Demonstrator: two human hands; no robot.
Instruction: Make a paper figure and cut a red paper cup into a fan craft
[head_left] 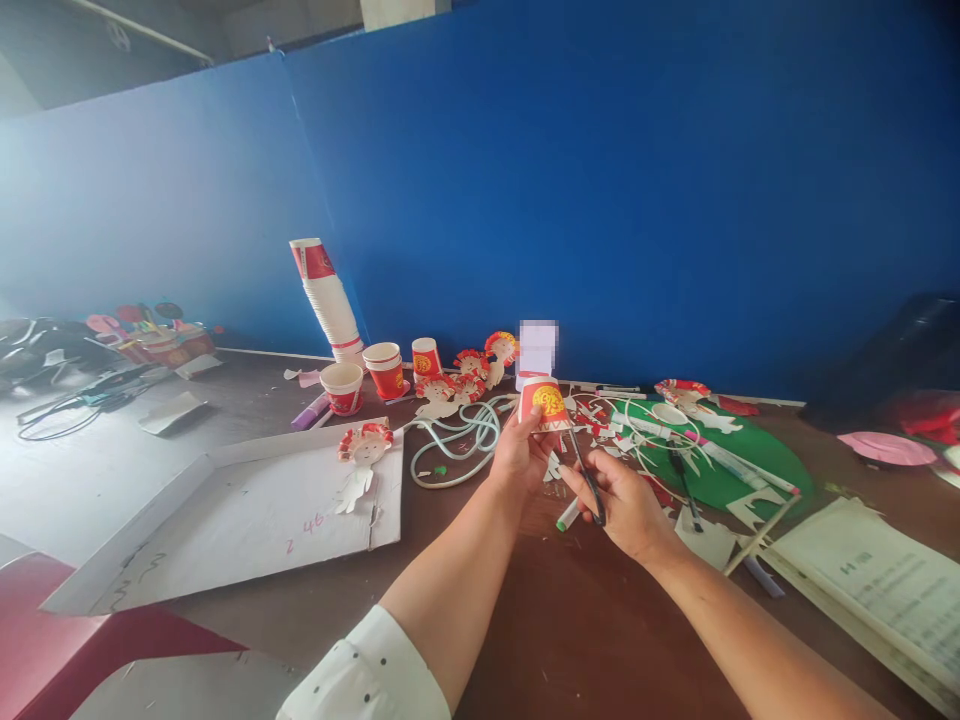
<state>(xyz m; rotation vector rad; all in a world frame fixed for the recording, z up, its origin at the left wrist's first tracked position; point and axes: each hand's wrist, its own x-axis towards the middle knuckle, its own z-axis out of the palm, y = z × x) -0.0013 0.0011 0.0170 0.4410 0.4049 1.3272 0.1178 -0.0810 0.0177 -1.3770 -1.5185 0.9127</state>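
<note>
My left hand (519,452) grips a red paper cup (543,404) with a yellow print, held above the table. Pencil-like zigzag marks run along its pale lower edge. In my right hand (626,500) is a pair of scissors (589,478) with dark handles, its blades reaching up to the cup's lower right edge. Whether the blades are on the paper I cannot tell. Below the hands lies a marker with a green end (568,516). White and red paper scraps (598,420) are strewn just behind the scissors.
A tall leaning cup stack (330,310) and several red cups (386,372) stand by the blue partition. Paper cut-out figures (366,455) lie on a white box lid (255,510) and beside a coiled cable (461,440). At right are a green disc (772,450) and a booklet (862,570).
</note>
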